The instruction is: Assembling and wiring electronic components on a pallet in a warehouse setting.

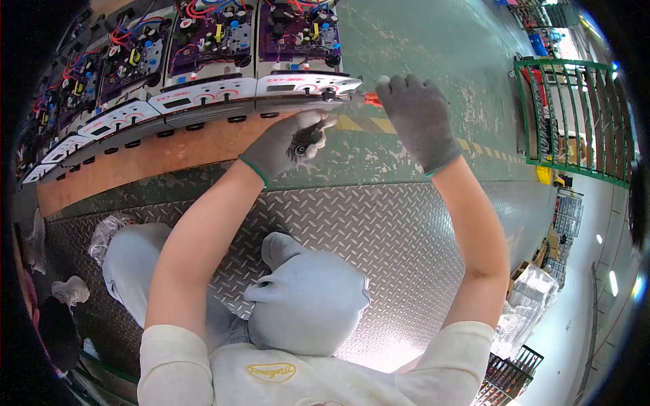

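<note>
My left hand (pixel 276 149), in a grey glove, is cupped just below the front panel (pixel 288 86) of the rightmost unit. Several small black knobs (pixel 302 142) lie in its curled palm. My right hand (pixel 420 125), gloved as well, grips a screwdriver (pixel 373 99) with a red handle. The tool lies level, and its tip end reaches toward a black knob (pixel 329 95) at the right of that panel. Whether tip and knob touch is too small to tell. Much of the handle is hidden inside my right fist.
More units with white panels (pixel 203 95) and bare purple circuit boards (pixel 211 40) stand in a row leftward on a brown board (pixel 162 152). Below is a diamond-plate metal floor (pixel 399 223). A green metal rack (pixel 575 64) stands at the right.
</note>
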A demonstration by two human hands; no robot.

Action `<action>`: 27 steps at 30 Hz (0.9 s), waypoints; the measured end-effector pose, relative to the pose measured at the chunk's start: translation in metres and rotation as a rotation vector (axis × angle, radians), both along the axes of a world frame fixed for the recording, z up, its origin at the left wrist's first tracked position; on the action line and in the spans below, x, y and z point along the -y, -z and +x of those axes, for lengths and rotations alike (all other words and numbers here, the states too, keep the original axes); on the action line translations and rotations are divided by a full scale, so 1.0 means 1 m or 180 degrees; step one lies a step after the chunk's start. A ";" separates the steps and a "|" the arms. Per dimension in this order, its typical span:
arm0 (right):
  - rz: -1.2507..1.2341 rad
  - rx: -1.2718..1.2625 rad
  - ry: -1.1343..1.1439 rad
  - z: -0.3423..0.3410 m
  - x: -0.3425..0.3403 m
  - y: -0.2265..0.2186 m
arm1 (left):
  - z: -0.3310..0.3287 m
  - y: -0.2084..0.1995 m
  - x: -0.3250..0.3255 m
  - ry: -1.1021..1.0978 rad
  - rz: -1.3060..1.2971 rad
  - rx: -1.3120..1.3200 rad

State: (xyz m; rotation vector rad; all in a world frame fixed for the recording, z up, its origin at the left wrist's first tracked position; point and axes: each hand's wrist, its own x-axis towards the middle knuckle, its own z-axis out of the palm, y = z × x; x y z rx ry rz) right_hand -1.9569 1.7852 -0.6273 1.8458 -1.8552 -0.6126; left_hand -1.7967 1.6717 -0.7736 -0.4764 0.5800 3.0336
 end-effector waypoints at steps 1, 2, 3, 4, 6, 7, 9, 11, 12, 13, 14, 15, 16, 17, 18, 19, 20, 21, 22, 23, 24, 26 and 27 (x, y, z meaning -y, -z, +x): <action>0.0001 -0.0008 -0.0004 -0.002 0.005 0.001 | -0.005 -0.003 0.002 -0.0002 -0.0114 0.0006; 0.0101 0.0032 -0.0009 -0.003 0.009 0.003 | -0.008 -0.004 0.004 -0.0003 -0.0229 0.0015; 0.0201 0.0073 -0.0012 -0.004 0.012 0.004 | -0.009 -0.004 0.004 -0.0006 -0.0229 0.0010; 0.0201 0.0077 -0.0019 -0.003 0.015 0.003 | -0.010 -0.003 0.004 0.0008 -0.0216 -0.0038; 0.0413 -0.0267 -0.0070 -0.001 0.021 -0.002 | -0.012 -0.002 0.006 0.0018 -0.0203 -0.0079; 0.0418 -0.0267 -0.0061 -0.001 0.023 -0.003 | -0.013 -0.005 0.006 0.0012 -0.0083 -0.0024; 0.0511 -0.0275 -0.0120 -0.002 0.027 -0.001 | -0.017 -0.008 0.005 0.0019 0.0043 0.0032; 0.0561 -0.0155 -0.0071 0.000 0.033 0.006 | -0.021 -0.010 0.007 -0.0029 -0.0033 -0.0057; 0.0609 -0.0033 -0.0030 0.000 0.034 0.008 | -0.023 -0.011 0.007 -0.0023 -0.0032 -0.0057; 0.0615 -0.0033 -0.0026 0.000 0.036 0.006 | -0.025 -0.013 0.007 -0.0009 0.0015 -0.0111; 0.0698 -0.0050 -0.0197 -0.001 0.038 0.002 | -0.027 -0.014 0.007 0.0005 0.0062 -0.0165; 0.0781 -0.0066 -0.0369 -0.002 0.039 0.000 | -0.028 -0.013 0.009 0.0008 0.0068 -0.0162; 0.0785 -0.0071 -0.0363 -0.006 0.041 -0.002 | -0.031 -0.012 0.010 0.0059 -0.0001 -0.0234; 0.0834 0.0108 -0.0299 -0.013 0.045 -0.002 | -0.032 -0.012 0.010 0.0109 -0.0070 -0.0304; 0.0882 0.0288 -0.0235 -0.018 0.048 -0.003 | -0.033 -0.011 0.010 0.0114 -0.0068 -0.0307; 0.0879 0.0294 -0.0235 -0.019 0.051 -0.004 | -0.033 -0.011 0.011 0.0131 -0.0105 -0.0292; 0.1065 0.0343 -0.0143 -0.019 0.055 -0.006 | -0.033 -0.011 0.012 0.0149 -0.0143 -0.0275; 0.1251 0.0394 -0.0050 -0.019 0.058 -0.006 | -0.033 -0.009 0.013 0.0152 -0.0146 -0.0266; 0.1249 0.0395 -0.0046 -0.024 0.059 -0.005 | -0.034 -0.008 0.012 0.0248 -0.0259 -0.0276; 0.1261 0.0394 -0.0253 -0.032 0.058 -0.003 | -0.034 -0.007 0.011 0.0345 -0.0372 -0.0284; 0.1272 0.0393 -0.0461 -0.037 0.055 -0.001 | -0.032 -0.005 0.008 0.0351 -0.0374 -0.0281; 0.1217 0.0478 -0.0474 -0.040 0.051 0.003 | -0.026 -0.004 0.003 0.0203 -0.0149 -0.0389; 0.1175 0.0566 -0.0499 -0.042 0.048 0.004 | -0.025 0.002 0.004 0.0355 0.0039 -0.0297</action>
